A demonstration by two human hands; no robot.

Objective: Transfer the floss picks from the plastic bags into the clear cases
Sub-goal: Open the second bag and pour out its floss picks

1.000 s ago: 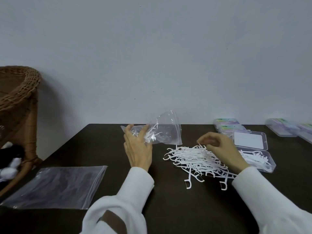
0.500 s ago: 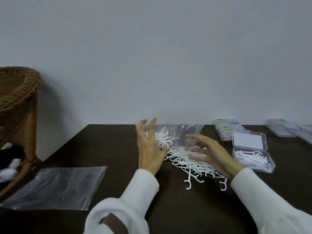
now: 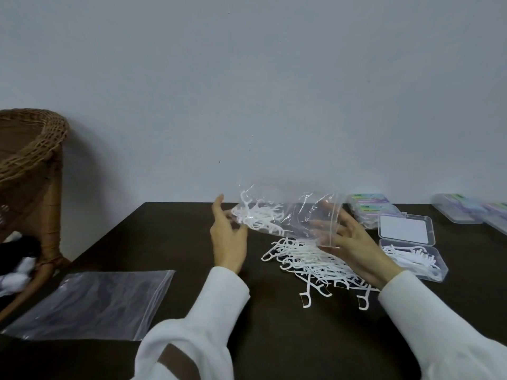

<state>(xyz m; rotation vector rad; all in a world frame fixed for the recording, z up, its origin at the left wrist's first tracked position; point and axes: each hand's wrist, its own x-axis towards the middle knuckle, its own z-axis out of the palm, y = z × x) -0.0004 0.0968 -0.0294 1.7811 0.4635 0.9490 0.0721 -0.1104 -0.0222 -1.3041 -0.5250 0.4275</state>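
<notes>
Held in the air over the bench [image 3: 170, 237]: a clear zip bag [image 3: 290, 215], on its side, with a clump of floss picks [image 3: 258, 216] bunched at its closed left end and the zip mouth to the right. Directly below, a loose heap of picks [image 3: 310, 263] on the dark top. Just right of the heap, an open clear case [image 3: 411, 257] with a few picks in its base, lid flipped back.

Best handled by raising the closed end above the mouth, so the clump slides toward the opening. Worth keeping the mouth spread and aimed at the heap, or better at the case. Gentle shakes only; tangled picks likely to drop all at once and scatter.

Left hand [image 3: 227, 237] upright at the closed end, fingers partly curled, pinching the film near the clump. Right hand [image 3: 354, 245] at the mouth, fingers spread and reaching in under the zip edge, seen through the plastic; whether gripping or only propping, hard to tell.

Farther out: an emptied zip bag [image 3: 90, 303] flat at the near left, closed cases [image 3: 367, 208] along the back right, a wicker chair [image 3: 30, 165] beyond the left edge.
</notes>
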